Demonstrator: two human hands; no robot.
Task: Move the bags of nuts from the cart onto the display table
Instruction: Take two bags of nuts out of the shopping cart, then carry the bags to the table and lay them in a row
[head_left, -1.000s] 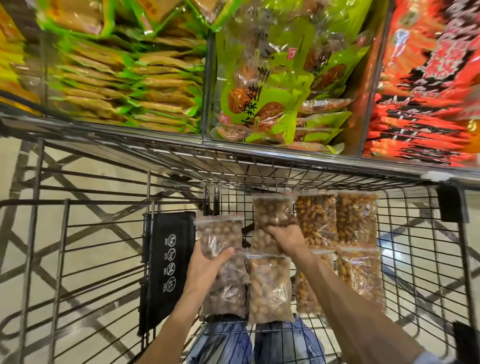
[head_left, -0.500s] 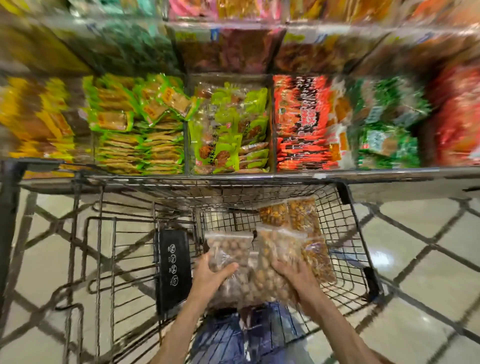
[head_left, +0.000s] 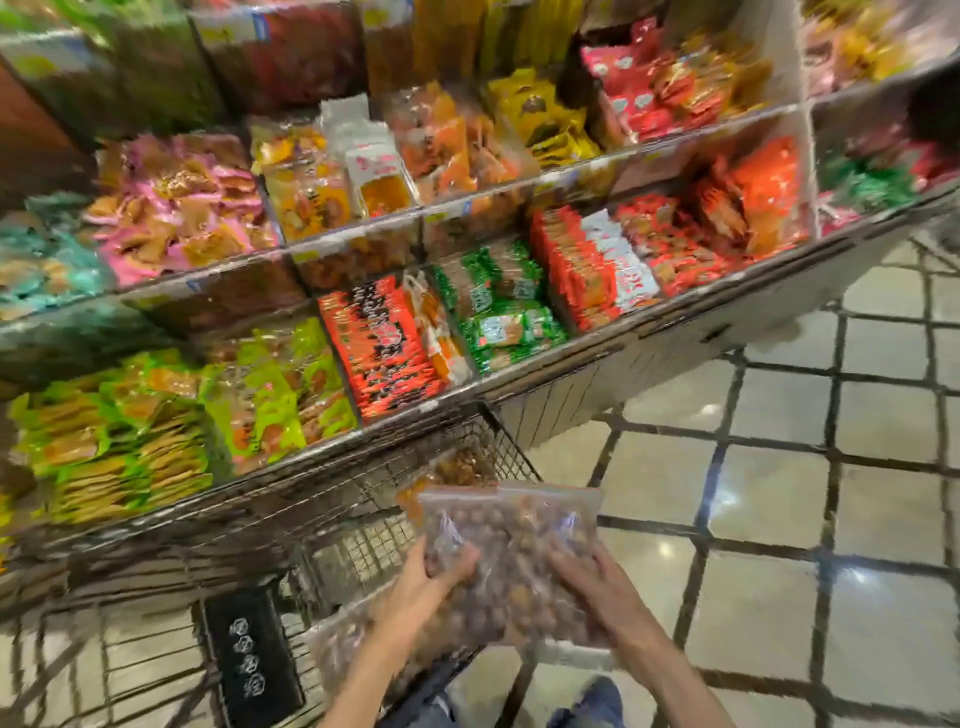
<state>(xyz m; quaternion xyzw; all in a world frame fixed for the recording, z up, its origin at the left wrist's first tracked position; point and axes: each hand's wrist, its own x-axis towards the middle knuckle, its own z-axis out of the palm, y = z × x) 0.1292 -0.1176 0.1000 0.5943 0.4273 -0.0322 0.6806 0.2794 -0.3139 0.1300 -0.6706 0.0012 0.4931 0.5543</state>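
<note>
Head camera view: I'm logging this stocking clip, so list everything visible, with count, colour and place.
bags of nuts: a clear stack with brown nuts, count unclear, held over the cart's right edge.
orange-brown bag: at least one, clear, in the cart behind the held stack.
cart: one, dark wire, bottom left against the display.
black tag: one, white symbols, on the cart's near end.
display shelves: tiered, divided bins, across the upper frame.
snack packets: many; green, orange-red, yellow, pink, filling the bins.
floor: pale glossy tiles, dark lines, on the right.
left hand: grips the stack's left side.
right hand: grips its right side.
</note>
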